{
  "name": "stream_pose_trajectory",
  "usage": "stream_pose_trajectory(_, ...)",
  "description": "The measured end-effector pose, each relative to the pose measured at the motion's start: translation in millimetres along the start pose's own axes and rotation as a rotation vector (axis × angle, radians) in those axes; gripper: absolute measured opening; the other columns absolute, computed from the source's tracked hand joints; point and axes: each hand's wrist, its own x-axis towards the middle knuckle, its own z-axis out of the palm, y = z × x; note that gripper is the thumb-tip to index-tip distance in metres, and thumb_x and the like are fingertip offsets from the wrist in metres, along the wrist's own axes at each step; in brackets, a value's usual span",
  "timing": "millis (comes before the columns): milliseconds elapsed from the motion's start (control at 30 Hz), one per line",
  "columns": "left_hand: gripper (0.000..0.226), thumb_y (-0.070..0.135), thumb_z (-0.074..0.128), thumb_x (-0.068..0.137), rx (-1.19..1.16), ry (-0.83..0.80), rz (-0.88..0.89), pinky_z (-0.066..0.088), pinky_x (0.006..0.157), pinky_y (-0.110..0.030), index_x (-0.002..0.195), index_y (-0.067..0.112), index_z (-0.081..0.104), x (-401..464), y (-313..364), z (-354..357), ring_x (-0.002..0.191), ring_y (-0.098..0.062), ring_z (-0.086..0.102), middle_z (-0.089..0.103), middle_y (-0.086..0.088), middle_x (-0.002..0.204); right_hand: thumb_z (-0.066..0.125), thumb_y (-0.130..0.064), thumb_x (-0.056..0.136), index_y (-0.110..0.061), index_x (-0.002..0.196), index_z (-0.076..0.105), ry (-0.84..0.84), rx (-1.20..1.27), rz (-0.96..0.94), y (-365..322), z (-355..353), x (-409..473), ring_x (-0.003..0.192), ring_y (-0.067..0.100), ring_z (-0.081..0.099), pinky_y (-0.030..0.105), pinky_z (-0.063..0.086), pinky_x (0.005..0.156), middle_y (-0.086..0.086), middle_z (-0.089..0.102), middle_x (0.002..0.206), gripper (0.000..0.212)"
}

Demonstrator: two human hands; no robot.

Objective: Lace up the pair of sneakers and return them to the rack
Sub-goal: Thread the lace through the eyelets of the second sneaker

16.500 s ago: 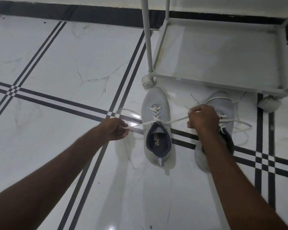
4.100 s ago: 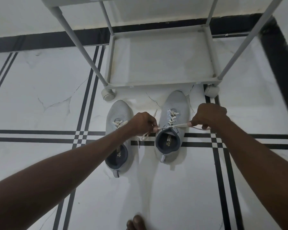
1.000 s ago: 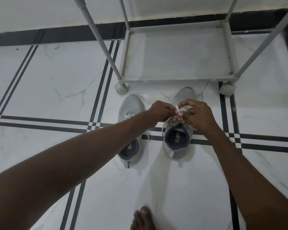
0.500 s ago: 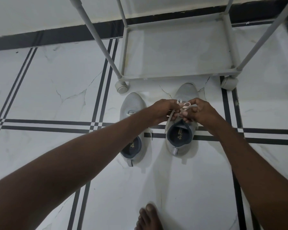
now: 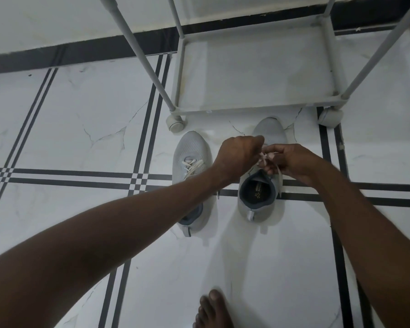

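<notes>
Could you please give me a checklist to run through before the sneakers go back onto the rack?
1. Left sneaker laced: ok, its white lace crosses the eyelets; whether it is knotted, cannot tell.
2. Right sneaker tied: not ok, the left hand and right hand both pinch its lace mid-knot.
3. Loose lace end: not ok, one end hangs down beside the right sneaker's collar.
4. Hands free to lift: not ok, both are busy.
5. Bottom shelf of the rack: ok, nothing lies on it.
6. Both sneakers near the rack: ok, toes point at it.
</notes>
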Motion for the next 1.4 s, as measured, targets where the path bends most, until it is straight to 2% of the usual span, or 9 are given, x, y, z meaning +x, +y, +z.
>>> stream_pose_trajectory(200,0.008,0.020,0.071,0.074,-0.423,-0.030,-0.276,0.052,0.067,-0.029,0.081,0.018,0.065,1.7,0.9,6.0,0.067,-0.015,0.066,0.071,0.006,0.075,0.059,0.002,0.092,0.006,0.117,0.066,0.184,-0.031,0.002,-0.3,5.5,4.2,0.062,0.013,0.063,0.016,0.052,0.054,0.014,0.068,0.083,0.027)
stream_pose_trajectory(333,0.009,0.007,0.075,0.076,-0.472,-0.076,-0.389,0.053,0.058,-0.025,0.076,0.013,0.068,-2.4,-14.5,0.6,0.061,-0.014,0.070,0.070,0.003,0.069,0.078,-0.012,0.080,-0.006,0.100,0.078,0.528,-0.371,-0.124,7.8,3.0,10.4,0.077,0.012,0.064,0.013,0.045,0.062,0.008,0.074,0.090,0.021)
stream_pose_trajectory(467,0.003,0.005,0.071,0.083,-0.415,-0.245,-0.473,0.052,0.052,-0.021,0.081,0.008,0.071,-30.1,-50.1,-13.0,0.057,-0.015,0.068,0.071,-0.003,0.068,0.076,-0.016,0.076,-0.008,0.093,0.079,0.767,-0.445,0.066,24.0,-21.5,9.6,0.081,0.017,0.070,0.017,0.040,0.049,-0.005,0.076,0.073,0.019)
stream_pose_trajectory(600,0.009,0.014,0.072,0.082,-0.262,-0.466,-0.447,0.057,0.076,-0.033,0.087,0.007,0.072,-45.5,-56.1,-8.9,0.078,-0.024,0.073,0.074,-0.010,0.079,0.078,-0.015,0.079,-0.007,0.091,0.078,0.791,-0.378,0.067,32.3,-15.2,10.3,0.085,0.026,0.073,0.029,0.058,0.074,0.006,0.077,0.084,0.015)
stream_pose_trajectory(733,0.028,0.034,0.076,0.080,-0.353,-0.451,-0.424,0.055,0.074,-0.032,0.091,0.008,0.072,-32.7,-44.1,-9.1,0.076,-0.020,0.070,0.075,-0.007,0.086,0.078,-0.018,0.081,-0.012,0.079,0.074,0.704,0.065,0.057,30.3,-4.5,18.3,0.070,0.021,0.070,0.036,0.061,0.078,0.013,0.076,0.084,0.008)
stream_pose_trajectory(933,0.017,0.028,0.080,0.076,-0.229,-0.377,-0.343,0.058,0.075,-0.033,0.087,0.017,0.075,-20.0,-27.4,-5.7,0.072,-0.016,0.073,0.078,-0.001,0.079,0.064,-0.006,0.090,-0.010,0.097,0.066,0.612,0.401,0.153,16.8,2.6,25.3,0.049,0.010,0.061,0.019,0.051,0.047,0.009,0.067,0.075,0.008)
stream_pose_trajectory(1200,0.019,0.030,0.079,0.078,-0.199,-0.382,-0.327,0.057,0.076,-0.035,0.092,0.018,0.077,-16.6,-29.8,-6.5,0.078,-0.019,0.072,0.077,-0.002,0.083,0.053,-0.010,0.097,-0.004,0.082,0.064,0.444,0.711,0.215,10.7,8.5,18.1,0.065,0.009,0.051,0.018,0.045,0.061,0.006,0.059,0.079,0.020)
stream_pose_trajectory(1300,0.029,0.044,0.072,0.082,-0.079,-0.248,-0.278,0.052,0.075,-0.034,0.098,0.019,0.072,-21.1,-20.9,-5.9,0.089,-0.020,0.065,0.071,-0.002,0.096,0.053,-0.012,0.099,-0.009,0.083,0.064,0.456,0.679,0.214,12.8,10.8,17.6,0.065,0.008,0.050,0.019,0.045,0.063,0.006,0.060,0.081,0.019)
stream_pose_trajectory(1400,0.050,0.064,0.059,0.082,0.022,-0.150,-0.296,0.049,0.066,-0.032,0.085,0.014,0.069,-20.6,4.6,-5.1,0.076,-0.020,0.060,0.065,-0.002,0.083,0.047,-0.012,0.101,-0.012,0.084,0.064,0.422,0.644,0.185,13.1,10.4,18.2,0.063,0.007,0.048,0.018,0.040,0.060,0.005,0.061,0.083,0.024)
